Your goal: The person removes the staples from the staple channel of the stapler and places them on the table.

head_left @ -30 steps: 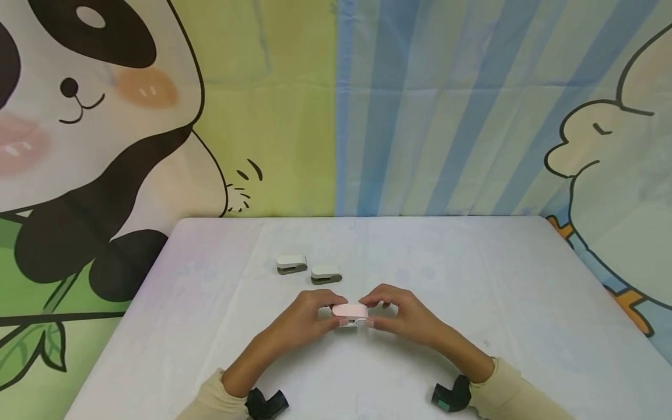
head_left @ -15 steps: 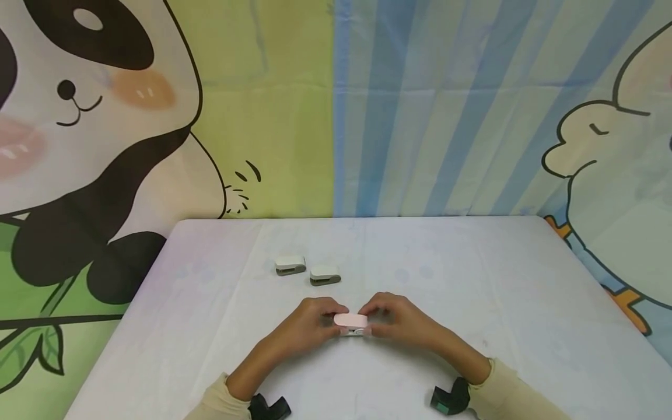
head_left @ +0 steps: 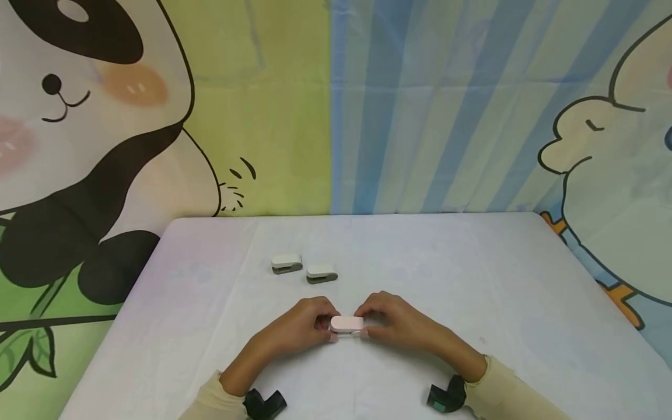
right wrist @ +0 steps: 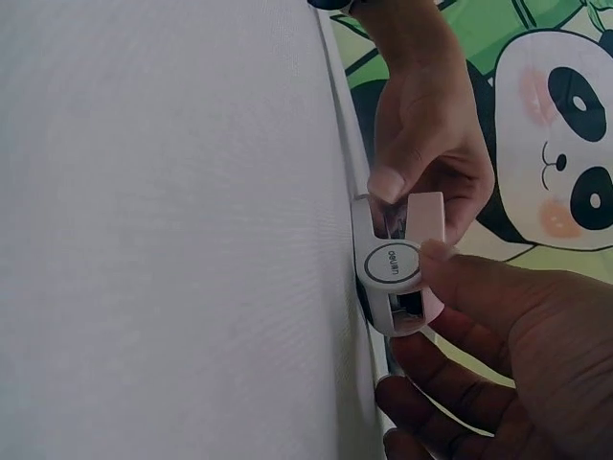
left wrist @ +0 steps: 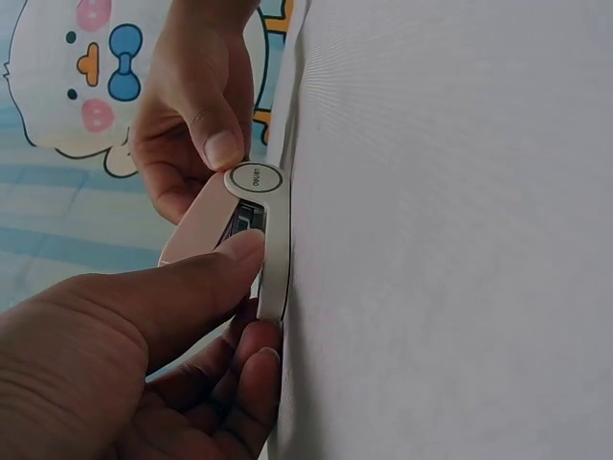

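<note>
Mini stapler [head_left: 346, 324], pink on top and white below, was held between both hands low over the front middle of the table [head_left: 472, 280]. Behind everything, a printed cloth backdrop [head_left: 294, 116] was hung, and its panda [head_left: 142, 169] was seen on the left. The white-covered table was stretched across the foreground.

On it, the handling was judged to be under way rather than finished, since neither hand had been taken off the stapler. The left hand [head_left: 304, 321] was curled round the stapler's left end, with the thumb laid along the near side and the fingers tucked behind. The right end was pinched by the right hand [head_left: 399, 318], whose thumb was set beside the round badge [left wrist: 257, 179] and whose lower fingers were left loosely bent. The stapler was kept level, its white base down at the tabletop; whether full contact was made could not be told.

Farther back, to the left, a front white-and-grey stapler [head_left: 322, 273] and a rear white-and-grey stapler [head_left: 286, 263] were stood near each other, apart and untouched; by their resting places, they seemed settled. What was left, as judged, was for the pink one to be steadied and let go by both hands.

Smallest of all, the lettering on the badge was shown, and behind it a dark metal staple channel [left wrist: 243, 220] was partly exposed.
</note>
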`<move>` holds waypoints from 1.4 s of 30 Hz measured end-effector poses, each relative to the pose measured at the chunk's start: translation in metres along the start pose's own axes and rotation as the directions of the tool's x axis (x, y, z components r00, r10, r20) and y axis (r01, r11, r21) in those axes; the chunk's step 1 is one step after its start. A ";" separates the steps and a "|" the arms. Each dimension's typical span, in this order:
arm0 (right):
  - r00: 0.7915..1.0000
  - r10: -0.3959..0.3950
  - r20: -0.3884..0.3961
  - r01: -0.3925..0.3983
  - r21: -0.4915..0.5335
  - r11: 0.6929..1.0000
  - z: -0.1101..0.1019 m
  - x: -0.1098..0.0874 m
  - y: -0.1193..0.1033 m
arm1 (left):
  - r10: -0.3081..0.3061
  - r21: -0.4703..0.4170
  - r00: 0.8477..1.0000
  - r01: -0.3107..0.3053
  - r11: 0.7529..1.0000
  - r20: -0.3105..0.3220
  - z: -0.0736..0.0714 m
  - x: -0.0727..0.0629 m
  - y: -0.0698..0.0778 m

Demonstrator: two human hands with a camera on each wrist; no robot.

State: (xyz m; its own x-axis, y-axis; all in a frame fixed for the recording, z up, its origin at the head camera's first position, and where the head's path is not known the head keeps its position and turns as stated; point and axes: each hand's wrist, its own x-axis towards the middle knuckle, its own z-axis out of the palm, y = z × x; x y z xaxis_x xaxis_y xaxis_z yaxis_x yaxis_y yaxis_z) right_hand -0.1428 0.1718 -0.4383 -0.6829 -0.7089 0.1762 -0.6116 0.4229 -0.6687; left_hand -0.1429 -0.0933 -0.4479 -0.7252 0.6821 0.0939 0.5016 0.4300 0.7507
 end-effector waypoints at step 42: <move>0.972 -0.236 0.010 0.230 -0.255 0.939 0.015 0.042 -0.042 | -0.028 0.000 0.999 0.028 1.000 -0.021 0.003 0.004 -0.003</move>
State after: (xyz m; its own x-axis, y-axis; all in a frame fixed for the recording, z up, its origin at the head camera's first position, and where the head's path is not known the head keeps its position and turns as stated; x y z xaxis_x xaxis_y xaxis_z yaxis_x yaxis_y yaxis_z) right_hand -0.1392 0.1159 -0.4138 -0.5155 -0.7943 0.3214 -0.8335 0.3779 -0.4030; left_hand -0.1461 -0.0902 -0.4515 -0.7484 0.6576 0.0867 0.4815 0.4487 0.7528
